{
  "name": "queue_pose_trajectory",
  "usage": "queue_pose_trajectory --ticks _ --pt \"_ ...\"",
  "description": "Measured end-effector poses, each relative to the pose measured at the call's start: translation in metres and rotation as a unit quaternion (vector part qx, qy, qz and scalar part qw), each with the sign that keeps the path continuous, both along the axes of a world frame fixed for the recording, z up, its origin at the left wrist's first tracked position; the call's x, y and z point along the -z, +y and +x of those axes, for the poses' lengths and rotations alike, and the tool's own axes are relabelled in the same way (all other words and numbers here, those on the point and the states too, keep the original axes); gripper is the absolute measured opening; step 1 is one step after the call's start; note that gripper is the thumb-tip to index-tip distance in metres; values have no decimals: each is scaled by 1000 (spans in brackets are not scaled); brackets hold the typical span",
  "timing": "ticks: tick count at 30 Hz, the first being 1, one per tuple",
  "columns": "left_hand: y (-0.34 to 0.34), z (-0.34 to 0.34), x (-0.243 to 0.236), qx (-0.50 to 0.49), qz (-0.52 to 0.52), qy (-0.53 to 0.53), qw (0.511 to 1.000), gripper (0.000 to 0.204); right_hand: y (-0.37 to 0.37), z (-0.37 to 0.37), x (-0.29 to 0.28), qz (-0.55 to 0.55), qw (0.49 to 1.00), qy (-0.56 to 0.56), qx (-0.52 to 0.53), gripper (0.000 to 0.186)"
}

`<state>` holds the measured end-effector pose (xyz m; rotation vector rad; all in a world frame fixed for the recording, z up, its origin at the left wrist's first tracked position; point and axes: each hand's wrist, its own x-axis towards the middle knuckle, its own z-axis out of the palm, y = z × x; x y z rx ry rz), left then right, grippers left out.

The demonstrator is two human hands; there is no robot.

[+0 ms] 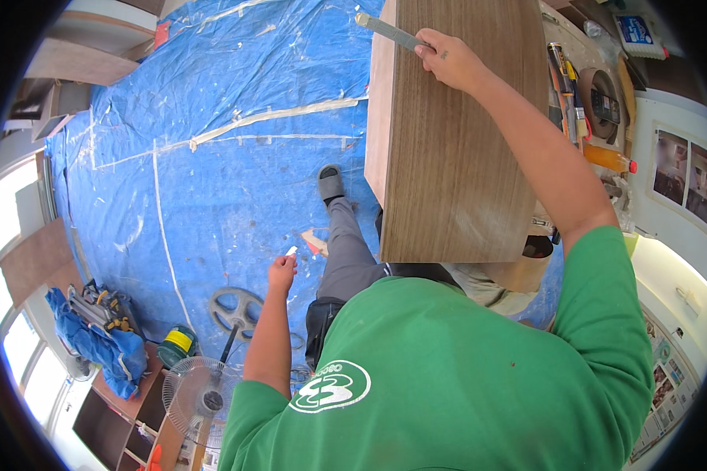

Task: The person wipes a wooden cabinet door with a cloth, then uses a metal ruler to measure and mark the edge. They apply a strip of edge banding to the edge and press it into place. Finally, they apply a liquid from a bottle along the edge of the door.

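My right hand (441,56) grips a long, flat grey bar like a file or sanding stick (388,30), its pale end pointing up-left over the far edge of a brown wood-grain cabinet panel (456,180). A paler pinkish wooden face (377,133) runs along the cabinet's left side. My left hand (281,272) is lower, left of my leg, its fingers closed on a small white object (291,250) too small to name.
Blue tarp (212,188) with tape covers the floor. At left stand a fan (188,396), blue bag (118,361), green-and-yellow container (177,345) and wooden shelving (110,416). Tools and an orange bottle (605,157) lie right of the cabinet. My slippered foot (331,182) is beside it.
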<state>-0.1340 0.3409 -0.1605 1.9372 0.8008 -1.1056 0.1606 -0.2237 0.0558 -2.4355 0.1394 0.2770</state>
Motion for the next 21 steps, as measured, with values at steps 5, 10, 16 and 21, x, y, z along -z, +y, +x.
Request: queue_pose_trajectory --ticks 5,10,16,21 --pt "-1 -4 -6 -20 -2 2 1000 38 0 5 12 -149 979 -133 -31 12" --pt "-13 13 -11 -14 -3 -11 1000 39 -13 14 23 -222 953 -197 -66 7" --pt "-26 32 -18 -22 -20 -29 999 40 -6 -12 22 -198 952 -198 -120 11" --pt "-29 38 -19 -15 -28 -20 999 41 7 -53 12 -188 952 -177 -164 11"
